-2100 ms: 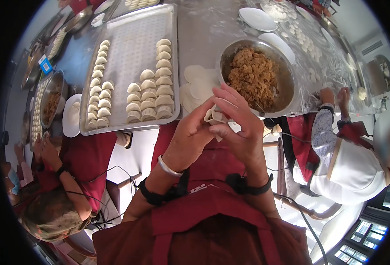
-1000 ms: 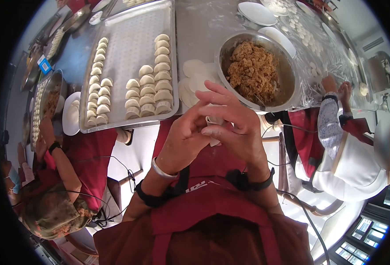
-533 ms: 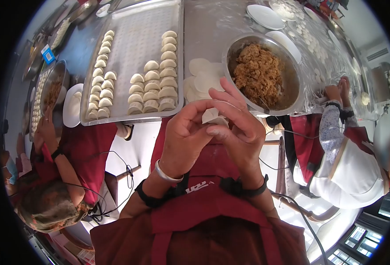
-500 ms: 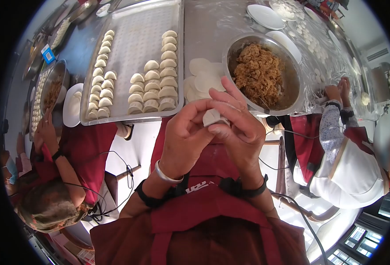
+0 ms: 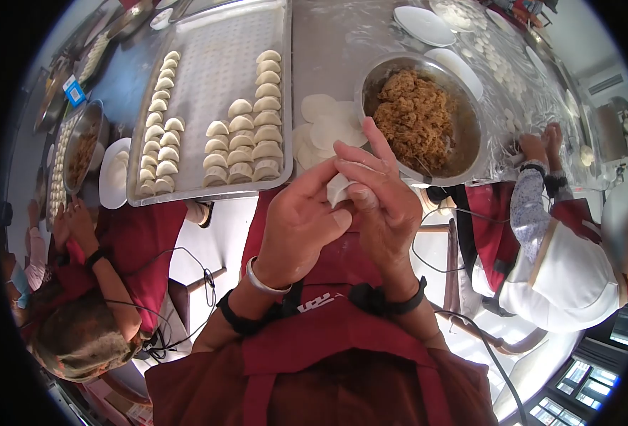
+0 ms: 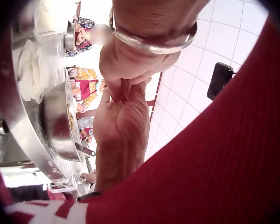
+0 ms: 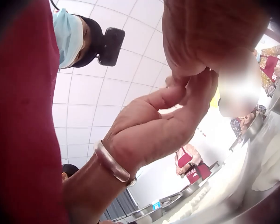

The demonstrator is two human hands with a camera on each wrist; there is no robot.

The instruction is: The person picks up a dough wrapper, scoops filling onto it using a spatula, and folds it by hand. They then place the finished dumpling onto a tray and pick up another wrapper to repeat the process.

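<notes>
In the head view a pale dumpling (image 5: pixel 338 190) sits between my hands, in front of the table edge and largely hidden by fingers. My right hand (image 5: pixel 387 206) pinches it, thumb across its near side and fingers spread behind. My left hand (image 5: pixel 301 224) curls its fingers round the dumpling's left side, thumb tip a little below it. Both wrist views show the fingertips meeting, the dumpling mostly covered. Flat round wrappers (image 5: pixel 335 133) lie just beyond. To their right stands a metal bowl (image 5: pixel 472 145) of brown filling (image 5: pixel 413 113). On the left, rows of finished dumplings (image 5: pixel 240 142) fill part of a metal tray (image 5: pixel 214 71).
White plates (image 5: pixel 424 26) stand behind the bowl. Plastic film with small dough pieces (image 5: pixel 499 67) covers the table's right side. People work on both sides, the right one in a white top (image 5: pixel 562 277). A cable (image 5: pixel 481 341) runs beside my right arm.
The dumpling wrapper has gone from an open cup to a folded form between my fingers. My left thumb has drawn back from it, while my right thumb presses it. The view has shifted slightly.
</notes>
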